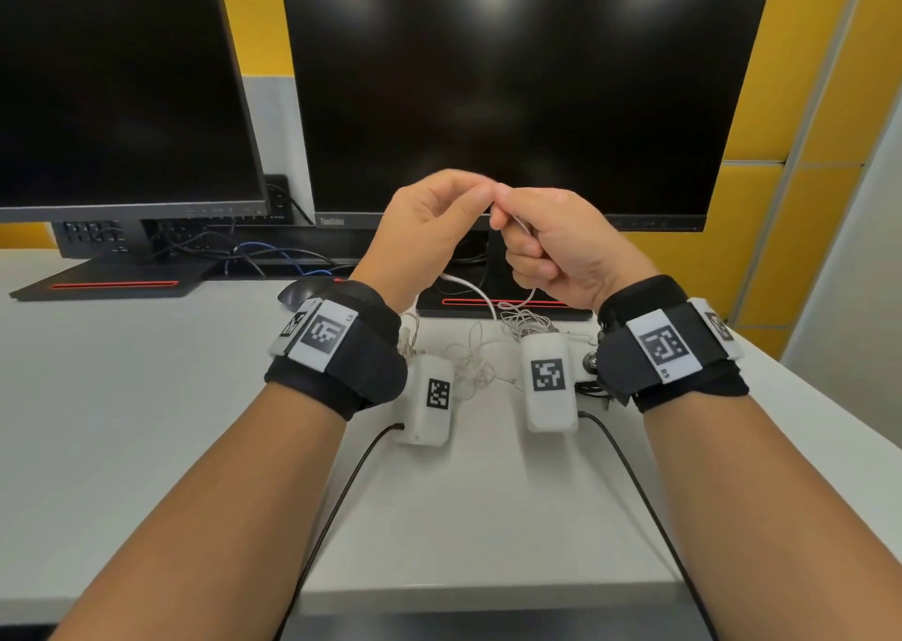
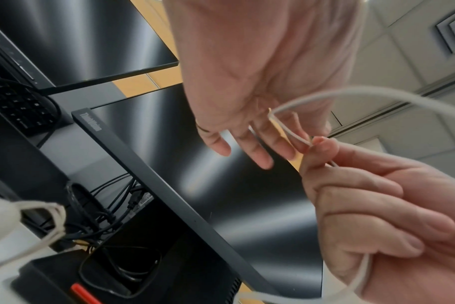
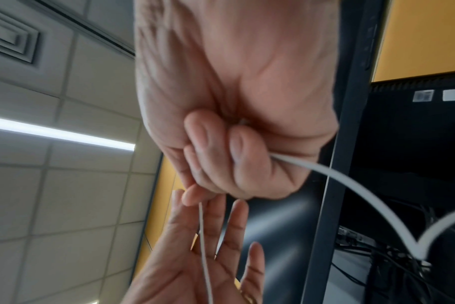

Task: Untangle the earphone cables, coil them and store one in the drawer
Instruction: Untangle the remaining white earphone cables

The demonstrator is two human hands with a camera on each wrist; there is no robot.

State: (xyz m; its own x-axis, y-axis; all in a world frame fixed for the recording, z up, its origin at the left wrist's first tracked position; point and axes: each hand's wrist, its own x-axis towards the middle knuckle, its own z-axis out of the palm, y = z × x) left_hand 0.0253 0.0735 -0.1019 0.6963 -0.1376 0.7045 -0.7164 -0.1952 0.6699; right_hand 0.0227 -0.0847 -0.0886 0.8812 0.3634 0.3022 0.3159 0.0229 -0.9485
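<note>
Both hands are raised over the white desk, in front of the middle monitor. My left hand pinches a white earphone cable between thumb and forefinger; its other fingers lie straight. My right hand touches the left one, with its fingers curled round the same cable. From the hands the cable hangs down to a tangled heap of white cables on the desk. A thinner, paler tangle lies just left of it. No drawer is in view.
Two dark monitors stand at the back on black bases. Black and blue leads run behind them. A dark mouse lies by my left wrist. A black keyboard sits under the left monitor. The desk's front edge is near.
</note>
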